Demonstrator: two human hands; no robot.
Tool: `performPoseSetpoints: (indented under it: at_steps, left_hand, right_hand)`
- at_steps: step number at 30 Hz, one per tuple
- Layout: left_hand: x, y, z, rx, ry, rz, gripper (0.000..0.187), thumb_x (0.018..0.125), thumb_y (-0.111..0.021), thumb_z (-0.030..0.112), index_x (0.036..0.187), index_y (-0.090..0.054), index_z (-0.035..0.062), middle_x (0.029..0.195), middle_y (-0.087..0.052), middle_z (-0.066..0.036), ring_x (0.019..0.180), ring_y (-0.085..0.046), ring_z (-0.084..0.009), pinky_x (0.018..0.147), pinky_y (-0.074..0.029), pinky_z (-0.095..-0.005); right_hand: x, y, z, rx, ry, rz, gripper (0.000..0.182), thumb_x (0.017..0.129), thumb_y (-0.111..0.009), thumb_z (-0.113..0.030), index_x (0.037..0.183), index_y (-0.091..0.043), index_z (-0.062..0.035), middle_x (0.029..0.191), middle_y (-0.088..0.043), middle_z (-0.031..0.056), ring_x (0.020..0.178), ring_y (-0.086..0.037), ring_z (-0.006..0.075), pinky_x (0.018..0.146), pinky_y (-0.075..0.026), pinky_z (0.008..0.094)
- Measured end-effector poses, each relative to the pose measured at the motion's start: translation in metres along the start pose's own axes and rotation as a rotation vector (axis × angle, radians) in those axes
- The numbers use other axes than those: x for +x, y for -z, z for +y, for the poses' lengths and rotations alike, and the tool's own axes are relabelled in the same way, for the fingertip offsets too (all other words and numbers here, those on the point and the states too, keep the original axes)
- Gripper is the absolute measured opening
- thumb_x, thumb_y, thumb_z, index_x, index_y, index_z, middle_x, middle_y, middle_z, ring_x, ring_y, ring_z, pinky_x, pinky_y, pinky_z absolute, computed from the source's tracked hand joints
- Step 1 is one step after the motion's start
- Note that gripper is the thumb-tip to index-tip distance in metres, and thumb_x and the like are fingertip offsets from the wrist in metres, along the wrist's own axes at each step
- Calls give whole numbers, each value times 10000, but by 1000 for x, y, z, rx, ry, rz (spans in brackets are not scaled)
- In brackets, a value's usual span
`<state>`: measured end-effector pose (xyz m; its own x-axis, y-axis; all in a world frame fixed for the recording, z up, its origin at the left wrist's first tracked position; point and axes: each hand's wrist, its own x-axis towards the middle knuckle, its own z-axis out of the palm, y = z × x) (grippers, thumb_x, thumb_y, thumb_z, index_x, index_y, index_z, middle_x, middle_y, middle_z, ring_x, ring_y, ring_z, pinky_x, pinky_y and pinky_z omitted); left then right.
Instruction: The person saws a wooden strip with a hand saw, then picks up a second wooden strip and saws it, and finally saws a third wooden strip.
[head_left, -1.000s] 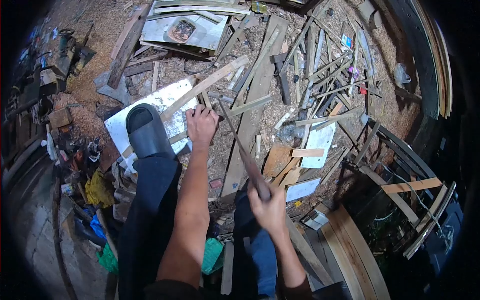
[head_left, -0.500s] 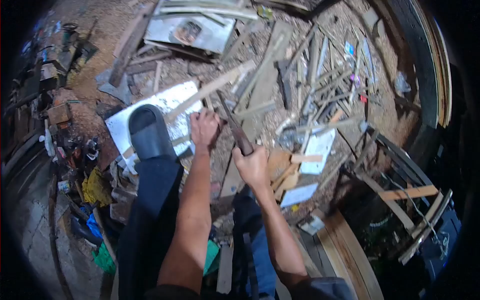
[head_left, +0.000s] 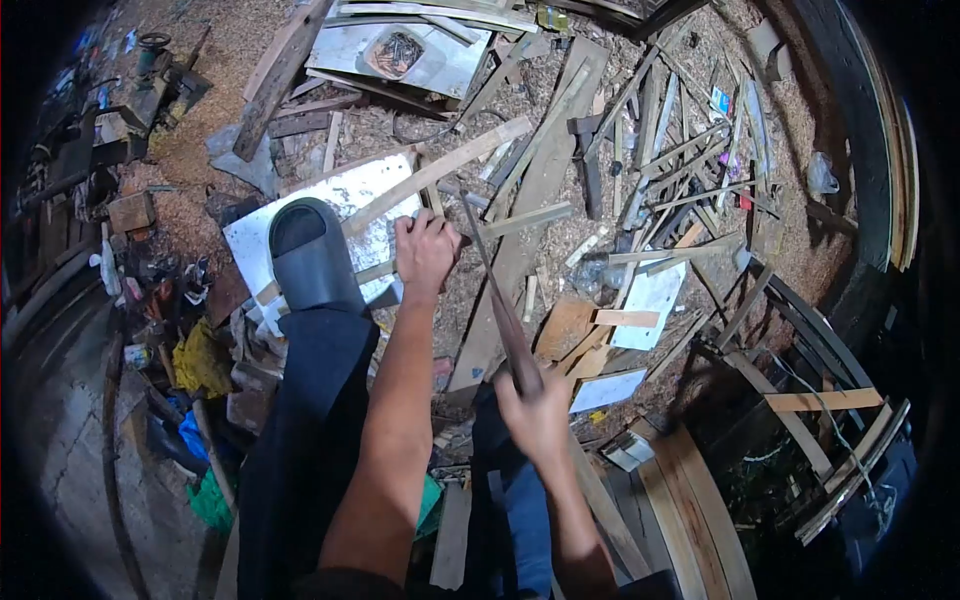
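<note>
My right hand (head_left: 535, 415), slightly blurred, is wrapped around the handle end of a handsaw (head_left: 500, 305). Its long, narrow, dark blade points up and away and crosses a wooden strip (head_left: 525, 219) just right of my left hand. My left hand (head_left: 428, 250) is closed over that strip, fingers bent and pressing down; the gripped part is hidden. A foot in a black slipper (head_left: 318, 262) stands on the strip's left part, over a white board (head_left: 378, 190). A second pale strip (head_left: 440, 172) lies slanted across the board above my left hand.
A tub of nails (head_left: 393, 52) sits on another white board at the top. Scrap sticks (head_left: 685, 165) are heaped at the right, near a hammer-like tool (head_left: 588, 165). Thick planks (head_left: 700, 500) lie lower right. A yellow cloth (head_left: 202, 358) is among the left-hand clutter.
My right hand has pulled the handsaw back toward my body, so more blade shows this side of the strip. My left hand keeps its hold, and the view has shifted slightly.
</note>
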<state>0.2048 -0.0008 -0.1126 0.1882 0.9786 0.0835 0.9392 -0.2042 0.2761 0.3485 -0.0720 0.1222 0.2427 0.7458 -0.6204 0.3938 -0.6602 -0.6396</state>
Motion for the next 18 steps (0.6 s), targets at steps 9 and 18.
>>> performPoseSetpoints:
  at_steps: [9,18]
  left_hand:
    - [-17,-7,-1,13,-34,-21,206,817,-572,170,643,-652,93,748,-653,-5,871,-568,-161,822,-368,-397]
    - [-2,9,1,50,-45,-160,206,842,-519,182,711,-646,88,758,-637,-36,859,-560,-214,848,-359,-424]
  right_hand:
    - [45,-19,-4,11,-118,-75,308,766,-657,-196,679,-575,88,508,-522,191,457,-552,225,475,-445,379]
    - [40,-3,-1,-39,-58,-55,208,779,-636,-159,793,-630,48,544,-555,194,523,-636,217,508,-467,379]
